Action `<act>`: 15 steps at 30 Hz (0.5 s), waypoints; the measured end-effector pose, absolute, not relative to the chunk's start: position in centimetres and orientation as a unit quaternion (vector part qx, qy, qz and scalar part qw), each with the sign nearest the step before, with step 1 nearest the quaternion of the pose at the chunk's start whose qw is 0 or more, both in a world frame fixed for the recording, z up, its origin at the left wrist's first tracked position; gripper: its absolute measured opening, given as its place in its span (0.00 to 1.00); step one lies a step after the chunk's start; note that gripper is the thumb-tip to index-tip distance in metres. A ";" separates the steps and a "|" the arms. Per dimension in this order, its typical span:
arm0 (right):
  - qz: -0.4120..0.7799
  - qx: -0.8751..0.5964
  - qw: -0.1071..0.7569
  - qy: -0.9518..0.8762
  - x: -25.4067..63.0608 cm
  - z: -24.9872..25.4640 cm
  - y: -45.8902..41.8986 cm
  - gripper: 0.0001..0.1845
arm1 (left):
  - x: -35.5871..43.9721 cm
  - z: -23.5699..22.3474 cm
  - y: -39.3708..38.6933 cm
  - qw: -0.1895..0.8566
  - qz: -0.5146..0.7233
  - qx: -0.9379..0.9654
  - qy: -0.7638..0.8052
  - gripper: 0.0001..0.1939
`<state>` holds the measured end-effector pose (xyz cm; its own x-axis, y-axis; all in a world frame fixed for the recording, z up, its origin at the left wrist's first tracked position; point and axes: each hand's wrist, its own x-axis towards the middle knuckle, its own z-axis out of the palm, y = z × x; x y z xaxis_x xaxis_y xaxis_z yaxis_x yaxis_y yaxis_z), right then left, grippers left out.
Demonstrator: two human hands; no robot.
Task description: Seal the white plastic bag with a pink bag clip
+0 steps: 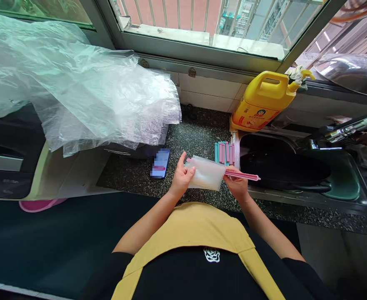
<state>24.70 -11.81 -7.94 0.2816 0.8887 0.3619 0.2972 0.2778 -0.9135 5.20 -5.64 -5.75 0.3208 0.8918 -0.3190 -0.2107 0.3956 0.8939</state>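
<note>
A translucent plastic bag (205,173) with pale contents is held over the counter. My left hand (182,177) grips its left end, the thumb lying on top. Near that thumb a small pink tip shows; I cannot tell what it belongs to. At the bag's other end my right hand (237,185) is closed around a long pink sealing clip (245,175), which points right toward the sink. Just beyond the bag, several pink and teal clips (224,153) lie side by side on the counter.
A phone (160,163) lies left on the speckled counter (130,175). Plastic sheeting (108,96) covers an appliance at the left. A yellow pump jug (260,102) stands behind the sink (366,196), which holds a black pan (283,168). A faucet (333,137) reaches over the sink.
</note>
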 end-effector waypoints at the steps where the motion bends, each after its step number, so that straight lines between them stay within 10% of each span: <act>1: 0.253 -0.546 0.584 -0.544 24.7 -7.9 -11.9 0.03 | 5.3 -5.8 -5.6 0.721 0.387 0.370 0.440 0.50; 7: 0.257 -0.552 0.573 -0.549 24.7 -7.6 -12.1 0.03 | 5.8 -6.0 -5.6 0.749 0.396 0.294 0.442 0.26; 15: 0.248 -0.550 0.555 -0.572 24.6 -7.3 -12.1 0.03 | 5.9 -6.2 -5.8 0.738 0.407 0.268 0.467 0.21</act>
